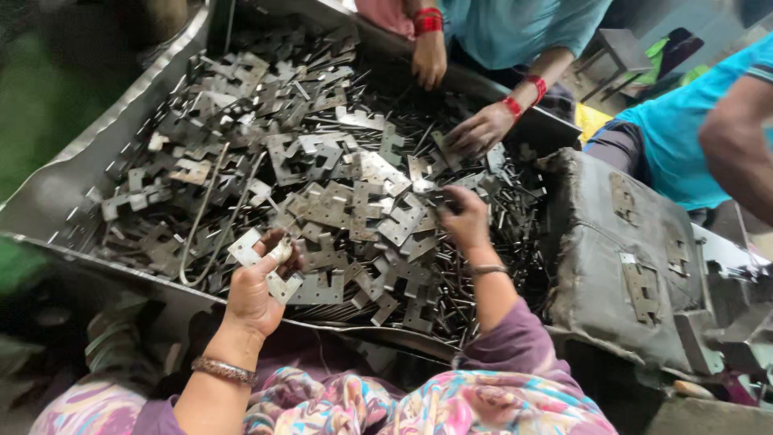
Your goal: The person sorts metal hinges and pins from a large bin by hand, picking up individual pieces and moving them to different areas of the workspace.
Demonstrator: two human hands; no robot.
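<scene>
Gripping 2 flat hinge leaves [270, 270], pale grey steel with notched knuckle edges and small screw holes, the left hand [256, 290] hovered just above the near rim of the metal tray [48, 193], fingers curled around the pieces and a bangle at the wrist. Further in, the right hand [463, 219] pressed down into the heap, its fingertips closed on something small among the hinge pins [483, 298]; what exactly it pinched could not be told. Those pins lay as a dark tangle of thin rods along the tray's right side, while the pile of hinge leaves [322, 161] covered the middle and left, overlapping at every angle. 2 long bent wires [211, 205] ran across the leaves on the left. Beside the tray on the right stood a grimy grey block [612, 266] with a few leaves resting on its top. At the far edge, another person's 2 hands [475, 129], with red bangles at the wrists, touched the pile, and a second worker's arm in a turquoise sleeve [737, 137] showed at the far right.
</scene>
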